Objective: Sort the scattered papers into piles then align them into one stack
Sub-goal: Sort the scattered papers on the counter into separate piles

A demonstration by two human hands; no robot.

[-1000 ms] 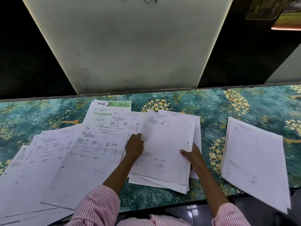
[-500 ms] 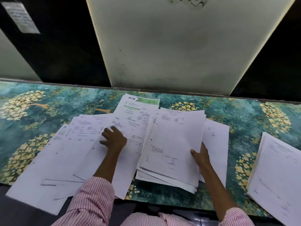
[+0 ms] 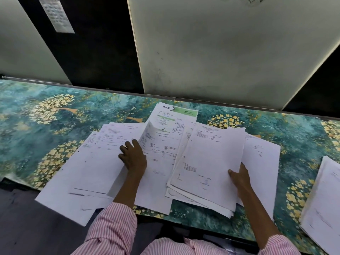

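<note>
I have the middle pile point(image 3: 207, 162) near the front edge of the teal floral tablecloth point(image 3: 46, 116). My right hand point(image 3: 239, 178) grips its right edge, thumb on top and fingers tucked out of sight beneath.

A second ago my left hand point(image 3: 133, 157) was at that pile's left edge. It has since crossed to the loose sheets point(image 3: 88, 172) fanned out just left of the pile, and it rests there with fingers bent. I cannot tell whether they pinch a sheet or only press on it. One sheet beside the knuckles curls up at its corner.

A green-headed form point(image 3: 176, 112) lies just behind the pile, partly buried, and a finished pile point(image 3: 323, 199) sits well off to its right.

I judge that the sorting is moving on to the left spread, which is still unsorted, with the final squaring into one stack yet to come.
</note>
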